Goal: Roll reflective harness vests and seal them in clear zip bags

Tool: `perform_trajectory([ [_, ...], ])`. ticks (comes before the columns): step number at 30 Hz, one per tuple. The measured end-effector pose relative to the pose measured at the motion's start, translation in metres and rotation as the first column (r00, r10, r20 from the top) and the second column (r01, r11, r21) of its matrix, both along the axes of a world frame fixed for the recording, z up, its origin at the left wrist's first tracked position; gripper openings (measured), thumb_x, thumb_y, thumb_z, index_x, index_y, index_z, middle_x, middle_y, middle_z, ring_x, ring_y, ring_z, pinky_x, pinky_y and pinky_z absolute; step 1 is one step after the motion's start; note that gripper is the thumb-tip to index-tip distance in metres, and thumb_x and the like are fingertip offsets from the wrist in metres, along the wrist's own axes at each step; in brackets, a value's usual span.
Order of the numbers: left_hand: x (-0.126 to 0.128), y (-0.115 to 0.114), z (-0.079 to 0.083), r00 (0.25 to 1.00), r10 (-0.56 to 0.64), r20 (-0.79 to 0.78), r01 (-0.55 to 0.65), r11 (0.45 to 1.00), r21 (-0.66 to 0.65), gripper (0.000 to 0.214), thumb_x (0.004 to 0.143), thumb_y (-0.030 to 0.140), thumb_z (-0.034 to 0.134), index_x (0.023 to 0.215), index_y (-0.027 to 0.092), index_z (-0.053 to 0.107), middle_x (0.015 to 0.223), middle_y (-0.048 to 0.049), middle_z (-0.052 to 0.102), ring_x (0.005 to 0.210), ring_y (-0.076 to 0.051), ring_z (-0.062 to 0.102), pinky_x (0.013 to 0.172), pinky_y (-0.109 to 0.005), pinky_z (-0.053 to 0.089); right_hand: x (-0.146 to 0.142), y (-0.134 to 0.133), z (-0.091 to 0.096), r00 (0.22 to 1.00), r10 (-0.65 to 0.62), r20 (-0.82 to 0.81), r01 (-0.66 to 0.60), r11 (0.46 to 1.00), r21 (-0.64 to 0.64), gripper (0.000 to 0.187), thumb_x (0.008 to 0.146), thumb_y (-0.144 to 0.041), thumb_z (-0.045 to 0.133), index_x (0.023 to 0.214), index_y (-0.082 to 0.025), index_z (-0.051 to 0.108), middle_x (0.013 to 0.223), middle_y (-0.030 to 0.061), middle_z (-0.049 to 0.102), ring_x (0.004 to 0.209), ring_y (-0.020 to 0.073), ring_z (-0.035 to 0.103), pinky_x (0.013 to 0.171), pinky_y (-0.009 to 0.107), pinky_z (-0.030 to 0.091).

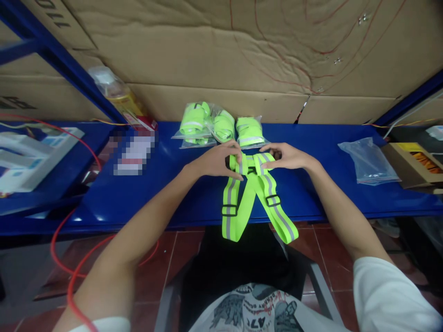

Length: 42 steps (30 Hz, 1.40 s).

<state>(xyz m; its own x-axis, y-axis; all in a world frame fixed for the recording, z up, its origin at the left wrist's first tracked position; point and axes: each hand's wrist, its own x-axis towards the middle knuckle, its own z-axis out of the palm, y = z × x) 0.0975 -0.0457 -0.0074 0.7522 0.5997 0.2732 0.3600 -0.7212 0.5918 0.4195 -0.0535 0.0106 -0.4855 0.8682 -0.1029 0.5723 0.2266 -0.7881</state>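
Observation:
A neon yellow-green reflective harness (255, 185) with grey stripes and black buckles lies on the blue table, its two strap loops hanging over the front edge. My left hand (226, 159) grips the folded band at its upper left, thumb and fingers closed around it. On the upper right, my right hand (285, 157) pinches the same band between thumb and fingers. Just beyond my hands lie bagged harnesses: a left bag (194, 122), a middle bag (224, 125) and a right bag (249, 131), each holding rolled neon strap.
An empty clear zip bag (370, 159) lies at the right, beside an open cardboard box (415, 161). A bottle (117, 94) with a white cap stands back left. White boxes (44, 159) sit far left. A red hose (71, 276) loops near my left arm. Cardboard (194, 55) backs the table.

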Motion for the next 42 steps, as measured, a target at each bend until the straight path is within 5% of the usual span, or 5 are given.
perform_trajectory([
  [12, 0.0, 0.002, -0.007, 0.964, 0.263, -0.028, -0.265, 0.961, -0.074, 0.108, 0.065, 0.065, 0.1, 0.153, 0.022, 0.054, 0.133, -0.0131, 0.071, 0.109, -0.031, 0.072, 0.093, -0.043, 0.057, -0.009, -0.006, -0.006, 0.986, 0.145, -0.077, -0.132, 0.978, 0.159, 0.05, 0.075, -0.051, 0.093, 0.095, -0.027, 0.054, 0.097, 0.0016, 0.065, 0.083, 0.0222, 0.058, 0.072, 0.037, 0.048],
  [18, -0.002, 0.009, -0.011, 0.978, 0.209, 0.012, -0.21, 0.976, 0.055, 0.058, 0.078, 0.069, 0.088, 0.106, 0.02, 0.073, 0.103, -0.0084, 0.075, 0.097, -0.029, 0.071, 0.09, -0.042, 0.055, -0.019, -0.011, -0.011, 0.978, 0.104, -0.183, -0.069, 0.98, 0.189, 0.057, 0.077, -0.052, 0.095, 0.103, -0.028, 0.05, 0.101, 0.0029, 0.067, 0.089, 0.0249, 0.063, 0.074, 0.039, 0.052],
  [30, 0.005, -0.002, -0.009, 0.982, 0.18, 0.051, -0.184, 0.977, 0.107, 0.036, 0.096, 0.042, 0.071, 0.126, 0.022, 0.066, 0.126, -0.0094, 0.078, 0.116, -0.03, 0.075, 0.101, -0.04, 0.055, -0.021, -0.007, -0.011, 0.918, 0.081, -0.388, -0.1, 0.995, -0.029, 0.058, 0.074, -0.055, 0.099, 0.088, -0.025, 0.052, 0.091, 0.0, 0.072, 0.067, 0.0156, 0.065, 0.051, 0.033, 0.058],
  [36, 0.0, 0.0, 0.0, 0.997, 0.082, 0.005, -0.081, 0.994, -0.079, 0.08, 0.079, 0.062, 0.092, 0.143, 0.025, 0.063, 0.139, -0.0098, 0.074, 0.119, -0.03, 0.073, 0.099, -0.038, 0.057, -0.02, -0.006, -0.013, 0.917, 0.055, -0.394, -0.051, 0.998, 0.022, 0.053, 0.07, -0.049, 0.101, 0.084, -0.023, 0.057, 0.099, 0.0042, 0.079, 0.076, 0.0177, 0.07, 0.063, 0.034, 0.059],
  [42, -0.011, 0.016, 0.002, 0.99, 0.033, 0.14, 0.028, 0.909, -0.417, 0.048, 0.104, 0.055, 0.057, 0.137, 0.028, 0.078, 0.113, -0.0064, 0.082, 0.102, -0.026, 0.076, 0.086, -0.037, 0.059, -0.019, -0.003, -0.014, 0.94, 0.022, -0.342, 0.024, 0.991, 0.132, 0.054, 0.065, -0.052, 0.102, 0.078, -0.022, 0.06, 0.115, 0.0107, 0.082, 0.1, 0.0244, 0.075, 0.079, 0.036, 0.058],
])
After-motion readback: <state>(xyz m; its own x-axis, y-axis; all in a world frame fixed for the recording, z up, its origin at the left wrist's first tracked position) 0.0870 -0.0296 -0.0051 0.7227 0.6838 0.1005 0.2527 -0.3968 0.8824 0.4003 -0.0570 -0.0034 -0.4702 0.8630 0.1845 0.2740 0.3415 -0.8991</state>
